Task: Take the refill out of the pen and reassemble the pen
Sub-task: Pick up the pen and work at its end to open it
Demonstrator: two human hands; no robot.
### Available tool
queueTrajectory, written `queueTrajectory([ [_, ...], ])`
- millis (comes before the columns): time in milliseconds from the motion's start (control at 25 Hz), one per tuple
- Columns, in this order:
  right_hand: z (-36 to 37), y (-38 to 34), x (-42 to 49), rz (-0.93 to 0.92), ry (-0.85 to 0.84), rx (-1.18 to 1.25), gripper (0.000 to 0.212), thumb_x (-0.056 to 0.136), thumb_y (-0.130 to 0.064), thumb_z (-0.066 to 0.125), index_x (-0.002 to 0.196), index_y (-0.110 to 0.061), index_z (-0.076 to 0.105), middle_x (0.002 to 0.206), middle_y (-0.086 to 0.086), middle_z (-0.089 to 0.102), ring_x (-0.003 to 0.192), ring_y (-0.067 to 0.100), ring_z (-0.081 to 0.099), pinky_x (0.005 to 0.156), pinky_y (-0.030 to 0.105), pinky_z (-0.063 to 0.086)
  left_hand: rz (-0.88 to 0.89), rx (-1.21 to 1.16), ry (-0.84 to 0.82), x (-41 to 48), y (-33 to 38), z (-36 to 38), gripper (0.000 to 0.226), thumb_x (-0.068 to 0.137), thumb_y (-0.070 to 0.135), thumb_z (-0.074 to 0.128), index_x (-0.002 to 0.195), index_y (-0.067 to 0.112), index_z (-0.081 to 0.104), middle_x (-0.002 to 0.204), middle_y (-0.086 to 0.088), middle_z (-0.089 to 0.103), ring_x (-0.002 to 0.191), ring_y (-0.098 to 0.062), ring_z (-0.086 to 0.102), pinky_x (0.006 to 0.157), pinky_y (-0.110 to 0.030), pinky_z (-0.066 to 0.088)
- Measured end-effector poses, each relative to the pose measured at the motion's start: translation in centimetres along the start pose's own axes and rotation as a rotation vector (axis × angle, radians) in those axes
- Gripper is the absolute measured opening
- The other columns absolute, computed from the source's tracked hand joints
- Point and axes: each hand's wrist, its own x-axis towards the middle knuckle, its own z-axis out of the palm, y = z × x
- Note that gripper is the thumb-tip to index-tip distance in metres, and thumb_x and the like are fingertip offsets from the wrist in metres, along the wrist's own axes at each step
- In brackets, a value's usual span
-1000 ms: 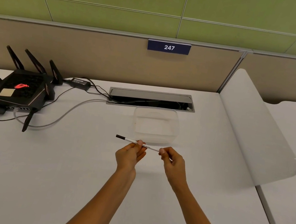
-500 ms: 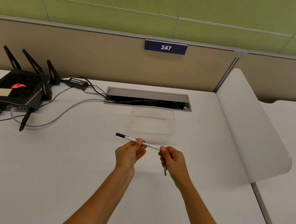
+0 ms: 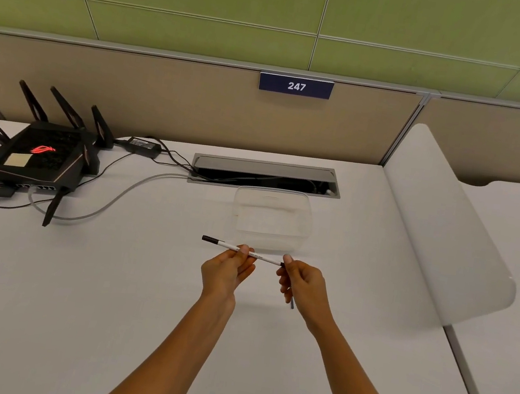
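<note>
— What's sitting on the white desk (image 3: 67, 303)?
— A clear tub (image 3: 270, 220) at twelve o'clock. Just before it, the left hand (image 3: 227, 273) is pinching the white pen (image 3: 227, 245); the right hand (image 3: 304, 286) is gripping its three-o'clock end, a thin grey refill (image 3: 292, 303) poking beneath.

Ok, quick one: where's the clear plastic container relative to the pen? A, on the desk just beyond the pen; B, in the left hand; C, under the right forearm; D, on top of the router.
A: the empty clear plastic container sits on the desk just beyond the white pen, which the left hand and right hand hold between them above the desk.
</note>
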Motion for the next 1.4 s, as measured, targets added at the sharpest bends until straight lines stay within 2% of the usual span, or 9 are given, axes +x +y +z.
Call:
queueTrajectory([
  [240, -0.4, 0.4, -0.2, -0.053, -0.02, 0.034, 0.013, 0.093, -0.022, 0.058, 0.091, -0.013, 0.068, 0.077, 0.012, 0.065, 0.064, 0.02, 0.06, 0.059, 0.035, 0.055, 0.002, 0.003, 0.009, -0.1, 0.0, -0.1, 0.018, 0.084, 0.01, 0.07, 0.097, -0.001, 0.07, 0.09, -0.014, 0.074, 0.084, -0.023, 0.073, 0.071, -0.028, 0.06],
  [320, -0.6, 0.3, 0.0, -0.012, -0.016, 0.016, 0.024, 0.093, -0.032, 0.057, 0.09, -0.013, 0.072, 0.079, 0.013, 0.067, 0.065, 0.017, 0.062, 0.059, 0.033, 0.055, 0.001, 0.0, 0.007, -0.2, -0.1, -0.2, 0.017, 0.083, 0.01, 0.07, 0.097, -0.001, 0.07, 0.089, -0.014, 0.074, 0.083, -0.022, 0.073, 0.07, -0.027, 0.06],
  [440, -0.8, 0.2, 0.1, 0.051, -0.052, -0.03, 0.044, 0.093, -0.046, 0.051, 0.076, -0.012, 0.073, 0.066, 0.004, 0.065, 0.057, 0.013, 0.059, 0.053, 0.026, 0.051, 0.005, -0.003, 0.0, -0.3, -0.2, -0.2, 0.018, 0.084, 0.01, 0.07, 0.097, -0.001, 0.07, 0.091, -0.014, 0.074, 0.084, -0.022, 0.073, 0.069, -0.026, 0.06],
  [640, -1.0, 0.5, 0.0, -0.006, -0.062, -0.01, 0.015, 0.091, -0.028, 0.06, 0.087, -0.019, 0.07, 0.073, 0.002, 0.066, 0.066, 0.017, 0.062, 0.057, 0.026, 0.054, 0.005, -0.014, 0.01, -0.4, -0.2, -0.1, 0.014, 0.084, 0.01, 0.07, 0.094, 0.0, 0.07, 0.091, -0.014, 0.074, 0.083, -0.021, 0.073, 0.067, -0.025, 0.06],
  [760, -1.0, 0.3, 0.0, 0.029, -0.039, 0.001, 0.036, 0.089, -0.048, 0.057, 0.081, -0.017, 0.073, 0.069, 0.004, 0.066, 0.061, 0.014, 0.061, 0.055, 0.027, 0.053, 0.003, -0.01, 0.008, -0.4, -0.4, 0.0, 0.014, 0.084, 0.01, 0.07, 0.095, 0.001, 0.07, 0.09, -0.013, 0.074, 0.081, -0.02, 0.073, 0.067, -0.025, 0.06],
  [840, -1.1, 0.3, 0.0, 0.042, -0.044, -0.008, 0.042, 0.091, -0.049, 0.052, 0.077, -0.015, 0.073, 0.067, 0.007, 0.066, 0.058, 0.013, 0.06, 0.052, 0.026, 0.05, -0.001, -0.009, 0.007, -0.5, -0.6, 0.0, 0.014, 0.084, 0.011, 0.07, 0.094, 0.001, 0.07, 0.089, -0.013, 0.074, 0.083, -0.02, 0.073, 0.069, -0.026, 0.06],
  [1040, -1.4, 0.5, 0.1, 0.014, -0.058, -0.01, 0.013, 0.089, -0.03, 0.062, 0.084, -0.021, 0.07, 0.074, 0.002, 0.067, 0.068, 0.018, 0.063, 0.058, 0.028, 0.053, -0.004, -0.009, 0.016, -0.5, -0.8, 0.0, 0.012, 0.084, 0.01, 0.07, 0.092, 0.001, 0.07, 0.088, -0.013, 0.074, 0.08, -0.02, 0.073, 0.069, -0.027, 0.06],
  [1200, -1.5, 0.4, 0.1, 0.088, -0.055, -0.03, 0.043, 0.089, -0.05, 0.055, 0.077, -0.013, 0.074, 0.066, 0.003, 0.065, 0.06, 0.014, 0.06, 0.053, 0.026, 0.049, -0.012, -0.004, 0.019, -0.5, -0.9, 0.1, 0.015, 0.084, 0.011, 0.07, 0.094, 0.0, 0.07, 0.088, -0.013, 0.074, 0.08, -0.02, 0.072, 0.067, -0.026, 0.06],
  [1400, -1.8, 0.8, 0.0, 0.042, -0.08, -0.007, 0.013, 0.09, -0.025, 0.061, 0.083, -0.018, 0.07, 0.071, 0.002, 0.065, 0.066, 0.017, 0.061, 0.055, 0.025, 0.052, -0.01, 0.003, 0.022, -0.7, -1.1, 0.3, 0.014, 0.084, 0.009, 0.069, 0.094, -0.001, 0.07, 0.087, -0.013, 0.073, 0.082, -0.022, 0.071, 0.07, -0.027, 0.059],
])
